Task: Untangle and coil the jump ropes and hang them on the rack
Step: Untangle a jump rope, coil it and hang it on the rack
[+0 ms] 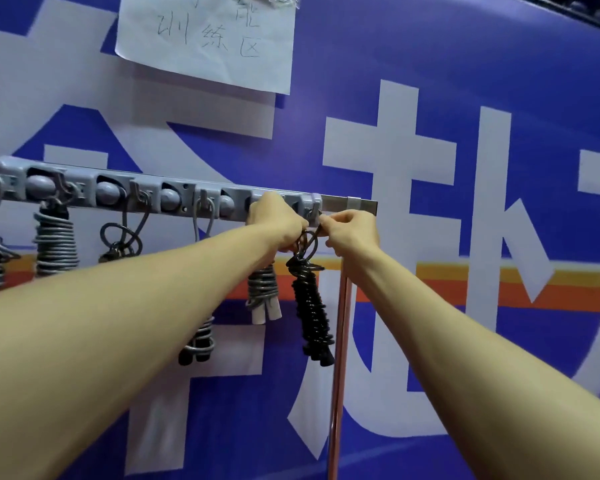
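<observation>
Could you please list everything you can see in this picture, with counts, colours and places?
rack: one, grey, on the wall rail
grey coiled ropes: four, grey, hanging from left and middle hooks; one has white handles
dark looped rope: one, dark, partly behind the left forearm
black coiled rope: one, black, under the rightmost hook
paper note: one, white, above the rack
pole: one, copper-coloured, upright at the rail's right end
banner: one, blue with white characters, behind everything
left hand: holds the black rope's loop
right hand: pinches the same loop
</observation>
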Motion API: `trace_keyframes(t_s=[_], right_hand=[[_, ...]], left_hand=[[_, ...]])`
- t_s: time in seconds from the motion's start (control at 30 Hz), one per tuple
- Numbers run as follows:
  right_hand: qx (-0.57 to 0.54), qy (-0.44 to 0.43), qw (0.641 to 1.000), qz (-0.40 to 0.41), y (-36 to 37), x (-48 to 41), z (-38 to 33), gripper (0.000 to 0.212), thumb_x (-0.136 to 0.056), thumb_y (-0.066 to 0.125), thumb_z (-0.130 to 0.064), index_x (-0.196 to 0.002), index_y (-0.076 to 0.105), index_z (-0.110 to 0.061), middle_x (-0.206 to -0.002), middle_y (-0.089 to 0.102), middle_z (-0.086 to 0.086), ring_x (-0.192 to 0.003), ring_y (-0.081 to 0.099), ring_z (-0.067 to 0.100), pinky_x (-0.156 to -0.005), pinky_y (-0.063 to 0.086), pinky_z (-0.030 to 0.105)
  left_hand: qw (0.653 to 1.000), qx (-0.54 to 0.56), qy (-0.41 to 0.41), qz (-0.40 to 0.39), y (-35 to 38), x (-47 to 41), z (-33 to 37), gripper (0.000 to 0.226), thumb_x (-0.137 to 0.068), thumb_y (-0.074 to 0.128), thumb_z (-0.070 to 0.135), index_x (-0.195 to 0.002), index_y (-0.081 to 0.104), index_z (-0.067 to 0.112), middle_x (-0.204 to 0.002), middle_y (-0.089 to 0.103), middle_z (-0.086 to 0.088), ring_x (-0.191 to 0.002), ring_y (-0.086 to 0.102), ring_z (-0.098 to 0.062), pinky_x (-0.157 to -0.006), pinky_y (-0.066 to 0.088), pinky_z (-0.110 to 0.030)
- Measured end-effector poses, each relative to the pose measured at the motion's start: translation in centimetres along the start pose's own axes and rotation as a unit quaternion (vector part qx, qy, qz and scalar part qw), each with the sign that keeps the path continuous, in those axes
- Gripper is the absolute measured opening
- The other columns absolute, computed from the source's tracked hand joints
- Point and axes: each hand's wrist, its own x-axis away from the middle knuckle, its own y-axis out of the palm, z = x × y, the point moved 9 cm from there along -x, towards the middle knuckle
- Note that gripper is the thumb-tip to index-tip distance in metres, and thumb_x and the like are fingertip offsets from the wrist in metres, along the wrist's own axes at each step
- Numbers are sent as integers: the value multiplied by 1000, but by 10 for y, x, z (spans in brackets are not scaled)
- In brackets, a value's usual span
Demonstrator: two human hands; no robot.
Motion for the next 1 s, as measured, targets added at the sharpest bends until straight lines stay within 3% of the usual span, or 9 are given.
trace_keyframes(t_s=[0.1, 0.2, 0.27, 0.37, 0.43, 0.53, 0.6, 0.8, 1.0], right_hand=[[-1, 4, 1000, -22, -4, 12, 1, 16, -89, 60, -17, -74, 65, -18, -88, 72, 6, -70, 62, 16, -55, 41, 24], [11, 17, 999, -40, -14, 29, 4, 21, -91, 57, -13, -72, 64, -17, -87, 73, 7, -68, 61, 16, -59, 47, 25], [26, 30, 997, -61, -22, 49, 2, 18, -92, 57, -13, -76, 64, -16, -88, 73, 8, -69, 63, 16, -60, 49, 24], [59, 46, 991, -114, -30, 82, -2, 16, -92, 57, -10, -78, 65, -13, -83, 71, 8, -58, 59, 13, -47, 41, 16], [63, 53, 987, -136, -36, 108, -4, 16, -91, 56, -10, -78, 67, -10, -81, 70, 8, -56, 56, 12, -47, 40, 14], [103, 70, 974, -189, -41, 158, 0, 15, -91, 57, -15, -89, 70, -9, -87, 73, 8, -63, 57, 14, -58, 43, 21], [121, 89, 960, -237, -37, 194, 12, 16, -92, 58, -17, -98, 69, -6, -88, 72, 7, -64, 57, 13, -56, 44, 20], [181, 122, 906, -362, -19, 314, 56, 12, -94, 57, -17, -97, 67, -11, -89, 70, 4, -68, 60, 12, -62, 49, 23], [224, 188, 852, -434, -6, 404, 130, 18, -94, 56, -16, -105, 66, -5, -93, 66, 6, -70, 56, 16, -62, 50, 25]], left_hand=[[998, -11, 1, -66, 6, 9, -3, 10, -79, 61, 1, -80, 69, -3, -88, 73, -19, -72, 68, -26, -68, 56, -36], [994, -46, 22, -94, -1, 26, 4, 19, -84, 59, 1, -94, 75, 0, -103, 71, -10, -90, 61, -22, -86, 52, -38], [995, -44, 38, -83, -15, 45, 13, 23, -88, 59, 3, -104, 74, 7, -108, 68, -2, -103, 60, -20, -92, 48, -31], [994, 0, 14, -107, -30, 72, 12, 24, -85, 59, -1, -92, 74, 16, -102, 72, -6, -97, 65, -21, -92, 50, -34], [991, 29, 4, -130, -38, 98, 4, 31, -81, 57, -8, -84, 73, 19, -97, 73, -9, -91, 68, -22, -87, 54, -35], [984, 7, -3, -180, -48, 154, -22, 33, -82, 55, -12, -97, 74, 10, -87, 73, -8, -76, 66, -12, -67, 52, -16], [974, 2, -42, -221, -49, 195, -54, 31, -85, 55, -10, -98, 73, 11, -87, 72, -8, -73, 65, -10, -59, 47, -10], [948, 36, -188, -256, -66, 313, -137, 22, -88, 55, -3, -88, 70, 14, -87, 71, -12, -71, 67, -17, -71, 45, -22], [918, -18, -257, -300, -69, 397, -212, 20, -88, 57, 2, -94, 70, 16, -91, 71, -7, -80, 69, -20, -82, 46, -29]])
